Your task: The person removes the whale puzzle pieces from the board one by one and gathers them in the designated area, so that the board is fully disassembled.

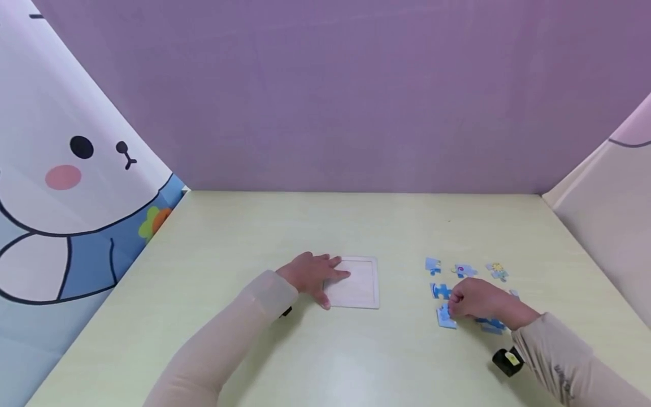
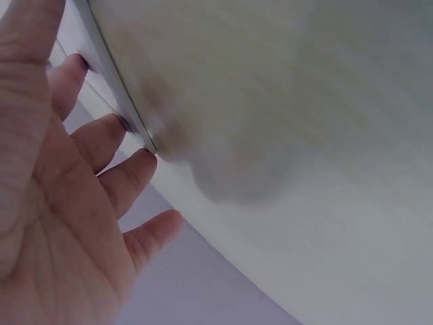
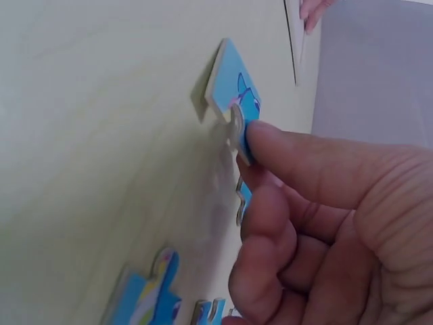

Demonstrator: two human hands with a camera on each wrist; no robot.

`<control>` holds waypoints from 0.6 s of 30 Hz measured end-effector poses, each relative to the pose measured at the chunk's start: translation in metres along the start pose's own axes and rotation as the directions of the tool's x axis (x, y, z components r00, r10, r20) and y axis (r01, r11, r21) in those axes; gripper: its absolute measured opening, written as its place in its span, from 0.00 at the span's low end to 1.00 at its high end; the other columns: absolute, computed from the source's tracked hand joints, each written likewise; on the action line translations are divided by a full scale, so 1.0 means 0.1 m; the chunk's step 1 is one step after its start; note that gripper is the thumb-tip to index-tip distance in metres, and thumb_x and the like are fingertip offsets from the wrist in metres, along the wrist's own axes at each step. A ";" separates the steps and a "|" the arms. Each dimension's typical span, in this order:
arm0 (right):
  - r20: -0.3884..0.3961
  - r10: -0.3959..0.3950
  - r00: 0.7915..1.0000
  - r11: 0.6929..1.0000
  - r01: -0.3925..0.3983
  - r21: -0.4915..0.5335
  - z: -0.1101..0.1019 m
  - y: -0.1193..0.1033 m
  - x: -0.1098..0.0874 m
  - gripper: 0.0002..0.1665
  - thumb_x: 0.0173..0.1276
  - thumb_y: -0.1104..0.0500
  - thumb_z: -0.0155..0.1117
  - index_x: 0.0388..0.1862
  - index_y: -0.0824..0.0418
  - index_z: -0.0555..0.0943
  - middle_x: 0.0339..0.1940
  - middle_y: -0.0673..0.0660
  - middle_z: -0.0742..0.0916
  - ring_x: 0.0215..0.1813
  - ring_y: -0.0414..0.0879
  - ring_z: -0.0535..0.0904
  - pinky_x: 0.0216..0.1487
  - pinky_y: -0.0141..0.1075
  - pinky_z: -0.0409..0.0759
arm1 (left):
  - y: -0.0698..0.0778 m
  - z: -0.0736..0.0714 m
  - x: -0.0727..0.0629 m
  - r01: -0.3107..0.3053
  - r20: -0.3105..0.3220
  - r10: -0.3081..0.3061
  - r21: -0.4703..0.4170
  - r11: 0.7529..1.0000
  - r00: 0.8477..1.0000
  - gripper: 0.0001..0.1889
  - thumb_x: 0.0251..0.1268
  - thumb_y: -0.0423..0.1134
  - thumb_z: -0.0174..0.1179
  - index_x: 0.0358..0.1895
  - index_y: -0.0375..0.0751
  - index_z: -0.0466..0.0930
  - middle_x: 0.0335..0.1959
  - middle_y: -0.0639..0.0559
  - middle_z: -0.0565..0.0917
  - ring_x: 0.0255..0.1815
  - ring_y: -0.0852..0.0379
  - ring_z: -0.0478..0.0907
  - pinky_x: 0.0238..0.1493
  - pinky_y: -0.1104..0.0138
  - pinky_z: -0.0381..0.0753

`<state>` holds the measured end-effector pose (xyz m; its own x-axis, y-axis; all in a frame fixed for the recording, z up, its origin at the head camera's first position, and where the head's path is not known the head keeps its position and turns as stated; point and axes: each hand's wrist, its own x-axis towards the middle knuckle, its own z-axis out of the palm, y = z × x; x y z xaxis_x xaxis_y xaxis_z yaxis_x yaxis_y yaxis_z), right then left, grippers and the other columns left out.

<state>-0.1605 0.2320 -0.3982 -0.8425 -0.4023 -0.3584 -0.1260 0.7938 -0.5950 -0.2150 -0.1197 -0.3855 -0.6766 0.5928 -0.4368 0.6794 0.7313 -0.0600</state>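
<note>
In the head view my left hand rests with spread fingers on the left side of a pale square puzzle frame. Up close in the left wrist view, the fingertips touch the frame's edge. My right hand is over a group of puzzle pieces to the right. Its thumb and index finger pinch a blue puzzle piece by a rounded tab in the right wrist view. That piece has a purple-lined drawing and stands tilted above its shadow. The other right fingers are curled.
Around the right hand lie several loose pieces: a blue one, a purple-swirl one, a yellow-sun one and another blue one. More are partly hidden under the hand. A purple wall borders the table at the back.
</note>
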 end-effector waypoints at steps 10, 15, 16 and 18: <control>-0.093 0.010 0.996 0.997 -0.017 -0.071 -0.11 0.00 -0.01 0.05 0.66 0.62 0.61 0.34 0.62 0.83 0.32 0.53 0.83 0.30 0.44 0.73 0.32 0.39 0.73 | 0.01 -0.01 -0.01 -0.004 0.023 0.005 -0.030 1.000 1.000 0.42 0.55 0.59 0.66 0.74 0.60 0.59 0.75 0.51 0.57 0.74 0.48 0.54 0.69 0.50 0.56; -0.214 -0.006 0.977 0.996 -0.012 -0.087 -0.24 0.03 -0.07 0.13 0.69 0.60 0.58 0.43 0.69 0.82 0.39 0.60 0.85 0.32 0.45 0.74 0.32 0.39 0.73 | 0.02 -0.04 -0.04 0.005 0.029 -0.006 0.004 1.000 1.000 0.39 0.56 0.60 0.64 0.72 0.59 0.62 0.74 0.52 0.59 0.74 0.49 0.54 0.70 0.50 0.52; -0.232 -0.005 0.973 0.996 -0.015 -0.084 -0.26 0.03 -0.09 0.14 0.70 0.59 0.57 0.45 0.70 0.81 0.39 0.60 0.85 0.32 0.45 0.74 0.31 0.39 0.73 | 0.01 -0.04 -0.05 0.005 0.026 -0.005 0.008 1.000 1.000 0.39 0.57 0.60 0.63 0.72 0.59 0.62 0.74 0.52 0.60 0.74 0.49 0.54 0.70 0.50 0.53; -0.264 0.017 0.964 0.996 -0.039 -0.077 -0.30 0.06 -0.12 0.17 0.71 0.58 0.56 0.48 0.71 0.80 0.36 0.57 0.84 0.31 0.45 0.75 0.31 0.39 0.73 | -0.01 -0.05 -0.07 0.003 0.010 -0.003 0.002 1.000 1.000 0.37 0.58 0.60 0.62 0.71 0.59 0.64 0.74 0.51 0.60 0.74 0.48 0.55 0.69 0.49 0.53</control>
